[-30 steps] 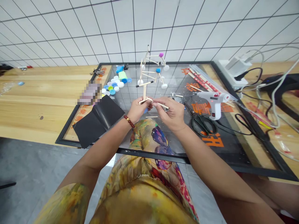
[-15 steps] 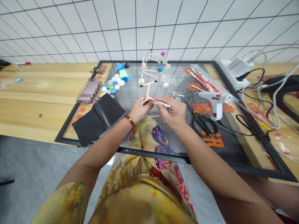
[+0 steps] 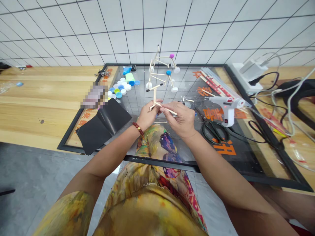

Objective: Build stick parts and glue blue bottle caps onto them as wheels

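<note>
A small frame of wooden sticks (image 3: pixel 155 95) is held up over the glass board, with a black-tipped crosspiece at its top. My left hand (image 3: pixel 148 114), a beaded bracelet at its wrist, pinches the lower joint of the frame. My right hand (image 3: pixel 181 117) closes its thumb and fingers on the stick that slants to the right. The two hands' fingertips meet near the joint. Just behind stands a stick model (image 3: pixel 157 74) with white caps as wheels and a blue knob (image 3: pixel 168 72) and a pink knob (image 3: pixel 172 56).
Bottle caps (image 3: pixel 120 87) and black sheets (image 3: pixel 103 126) lie at the left. To the right are black-handled scissors (image 3: pixel 215 132), a white glue gun (image 3: pixel 227 106), packaged sticks (image 3: pixel 216 83) and a power strip (image 3: pixel 248 78) with cables. A tiled wall (image 3: pixel 157 26) rises behind.
The stick frame has shifted slightly left, and its crosspiece is tilted a little more. My right hand has moved slightly left with it.
</note>
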Motion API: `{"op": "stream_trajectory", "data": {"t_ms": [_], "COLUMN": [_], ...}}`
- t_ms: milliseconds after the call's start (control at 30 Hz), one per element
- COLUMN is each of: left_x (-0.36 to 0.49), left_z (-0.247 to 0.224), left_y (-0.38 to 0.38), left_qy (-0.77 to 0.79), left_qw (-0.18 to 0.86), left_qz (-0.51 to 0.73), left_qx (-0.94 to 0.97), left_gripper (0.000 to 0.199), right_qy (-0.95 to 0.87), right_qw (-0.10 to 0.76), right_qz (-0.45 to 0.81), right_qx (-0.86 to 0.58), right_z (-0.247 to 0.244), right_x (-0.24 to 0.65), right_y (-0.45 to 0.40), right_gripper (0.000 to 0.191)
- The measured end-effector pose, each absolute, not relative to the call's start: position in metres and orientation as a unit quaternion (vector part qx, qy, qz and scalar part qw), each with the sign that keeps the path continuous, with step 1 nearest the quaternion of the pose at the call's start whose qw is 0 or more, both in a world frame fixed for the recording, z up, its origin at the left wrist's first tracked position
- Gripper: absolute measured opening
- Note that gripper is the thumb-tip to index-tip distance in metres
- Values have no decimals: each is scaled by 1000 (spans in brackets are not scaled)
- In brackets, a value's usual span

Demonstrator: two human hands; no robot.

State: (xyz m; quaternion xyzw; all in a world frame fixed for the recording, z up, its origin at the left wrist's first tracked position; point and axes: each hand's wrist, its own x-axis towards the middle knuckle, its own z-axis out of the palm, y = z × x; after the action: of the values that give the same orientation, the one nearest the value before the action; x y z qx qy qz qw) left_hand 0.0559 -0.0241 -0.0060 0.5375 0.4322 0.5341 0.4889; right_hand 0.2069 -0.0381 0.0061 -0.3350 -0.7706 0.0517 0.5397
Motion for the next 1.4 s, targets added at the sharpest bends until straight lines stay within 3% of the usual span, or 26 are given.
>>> {"op": "stream_trajectory", "data": {"t_ms": [200, 467, 767, 933, 1133, 1200, 1400], "left_x": [56, 60, 58, 55, 46, 43, 39], "left_z": [-8, -10, -17, -10, -11, -12, -12], "left_y": [-25, -25, -21, -21, -11, -8, -7], "left_qy": [439, 417, 409, 419, 425, 427, 437], "left_qw": [480, 484, 514, 498, 448, 425, 386], "left_qz": [530, 528, 556, 572, 613, 622, 628], "left_qx": [545, 559, 509, 499, 493, 500, 515], "left_gripper": [30, 14, 33, 29, 15, 15, 16], "right_qy": [-764, -766, -748, -782, -717, -704, -758], "right_qw": [553, 537, 548, 516, 519, 468, 193], "right_qz": [40, 58, 90, 95, 88, 96, 121], "right_qx": [-329, -349, -364, -337, -457, -525, -611], "right_z": [4, 3, 0, 13, 21, 21, 27], "right_x": [206, 204, 205, 220, 257, 267, 278], "right_y": [-37, -39, -38, -34, -15, -10, -12], "right_gripper": [15, 20, 43, 53, 42, 37, 16]}}
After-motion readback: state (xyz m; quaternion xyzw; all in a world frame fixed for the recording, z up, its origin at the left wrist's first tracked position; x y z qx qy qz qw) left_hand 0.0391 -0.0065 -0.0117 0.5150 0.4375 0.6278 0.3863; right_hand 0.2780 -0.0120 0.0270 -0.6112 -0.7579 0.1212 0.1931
